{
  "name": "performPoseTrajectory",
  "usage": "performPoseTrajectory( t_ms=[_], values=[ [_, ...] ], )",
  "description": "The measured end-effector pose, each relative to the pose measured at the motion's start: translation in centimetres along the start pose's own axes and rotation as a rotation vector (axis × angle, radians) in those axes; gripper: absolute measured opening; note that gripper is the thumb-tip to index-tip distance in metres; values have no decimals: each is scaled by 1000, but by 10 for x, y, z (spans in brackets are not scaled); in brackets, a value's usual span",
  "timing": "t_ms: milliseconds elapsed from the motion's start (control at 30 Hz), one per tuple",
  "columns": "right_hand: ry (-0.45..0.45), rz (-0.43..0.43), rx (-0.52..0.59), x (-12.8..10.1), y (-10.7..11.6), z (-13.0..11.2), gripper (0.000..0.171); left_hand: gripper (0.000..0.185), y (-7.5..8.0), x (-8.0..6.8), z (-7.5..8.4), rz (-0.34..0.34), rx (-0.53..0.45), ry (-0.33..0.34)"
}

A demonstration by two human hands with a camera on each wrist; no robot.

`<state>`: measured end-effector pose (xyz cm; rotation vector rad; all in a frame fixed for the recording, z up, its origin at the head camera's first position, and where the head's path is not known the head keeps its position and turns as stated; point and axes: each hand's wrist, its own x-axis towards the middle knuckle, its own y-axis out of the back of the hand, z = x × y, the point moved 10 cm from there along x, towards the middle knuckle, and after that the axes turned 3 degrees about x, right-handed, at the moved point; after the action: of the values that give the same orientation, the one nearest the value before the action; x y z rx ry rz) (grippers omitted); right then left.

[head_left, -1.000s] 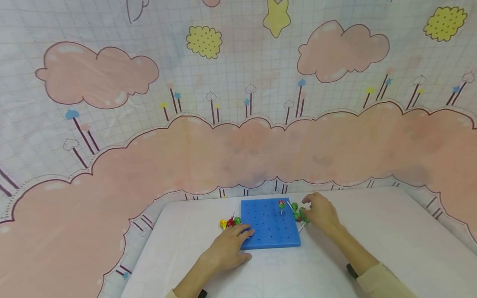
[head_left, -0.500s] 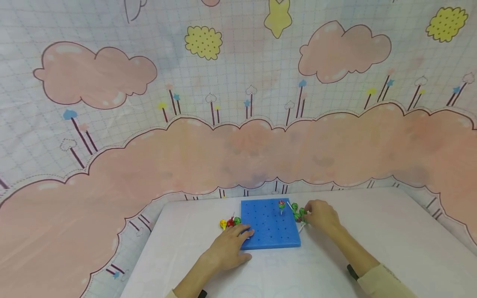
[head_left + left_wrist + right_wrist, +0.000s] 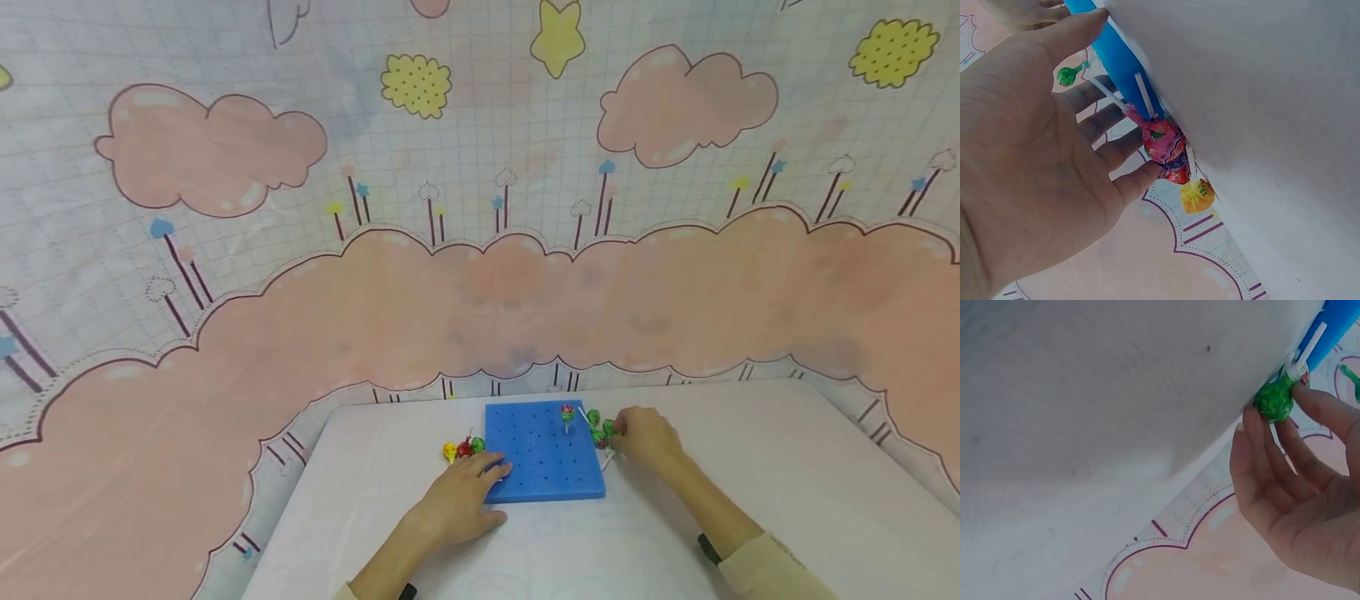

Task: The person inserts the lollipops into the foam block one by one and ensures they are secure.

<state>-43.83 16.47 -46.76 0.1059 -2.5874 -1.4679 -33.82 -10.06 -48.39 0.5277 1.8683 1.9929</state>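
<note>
A blue board (image 3: pixel 536 458) with rows of small holes lies on the white table. One lollipop (image 3: pixel 567 412) stands upright in it near the far right corner. My left hand (image 3: pixel 457 498) rests at the board's left edge, fingers loosely extended. Past those fingers lie a yellow lollipop (image 3: pixel 1197 196), a red-pink lollipop (image 3: pixel 1163 142) and a green-wrapped one (image 3: pixel 477 443). Beside the board's right edge, my right hand (image 3: pixel 651 437) pinches a green lollipop (image 3: pixel 1274 401) between thumb and fingers, its white stick pointing away.
More green lollipops (image 3: pixel 593 416) lie in a cluster against the board's right side. The white tabletop (image 3: pixel 720 467) extends on both sides. Behind its far edge hangs a cloth (image 3: pixel 450 308) printed with clouds and stars.
My right hand has come down onto the green lollipops at the board's right, its fingers closing round one. The left hand and the board have stayed put.
</note>
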Motion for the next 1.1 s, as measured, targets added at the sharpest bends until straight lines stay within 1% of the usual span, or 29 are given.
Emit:
performPoseTrajectory(
  t_ms=[200,567,900,1100],
  values=[
    [7,-15,20,1,-2,-1,17,68,2,1,1,5,8,-8],
    [25,-8,44,2,-2,-3,15,68,4,0,1,-2,8,-8],
    [14,5,80,2,1,-5,16,69,5,1,0,-1,-4,-5],
    [-2,14,80,2,4,-8,17,69,6,1,-1,-1,0,-2]
  ],
)
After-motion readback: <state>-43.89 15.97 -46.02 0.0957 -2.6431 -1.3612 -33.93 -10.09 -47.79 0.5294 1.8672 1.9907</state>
